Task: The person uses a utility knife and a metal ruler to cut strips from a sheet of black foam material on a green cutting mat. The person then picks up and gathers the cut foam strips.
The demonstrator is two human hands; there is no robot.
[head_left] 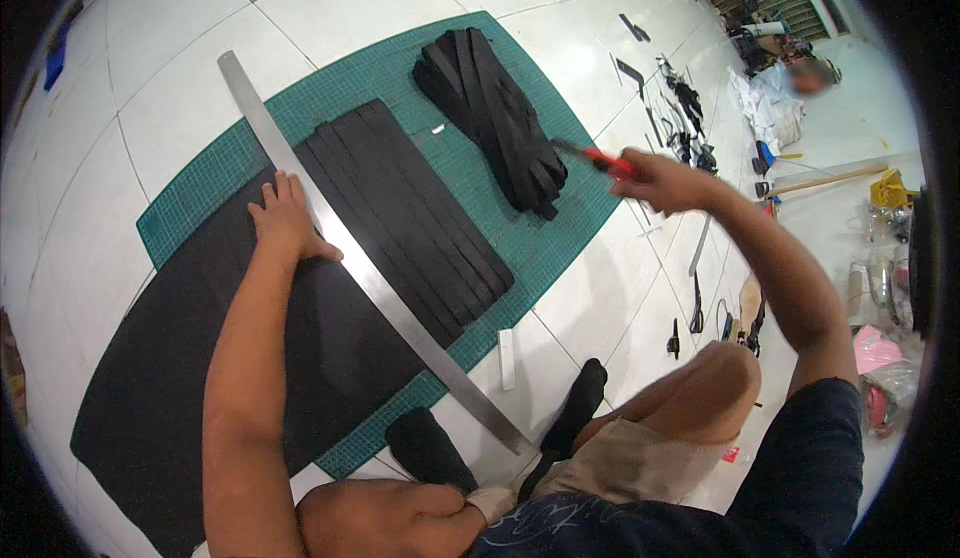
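My left hand (285, 228) presses with spread fingers on a long metal ruler (360, 273) and the black sheet (250, 358) beside it. The ruler lies slantwise across the sheet, its near end reaching my feet. Along its right side lie several cut black strips (405, 213), side by side. In my right hand (660, 183) is a red-handled utility knife (610, 163), raised over the mat's right edge with its tip pointing left. A bundle of folded black strips (495, 123) lies left of the knife on the green cutting mat (570, 228).
A small white bar (506, 360) lies on the tiled floor by the mat. Black scraps and tools (685, 108) are scattered to the right. A wooden-handled broom (825, 182) and plastic bags (880, 363) are further right. Another person (790, 93) is at the far right.
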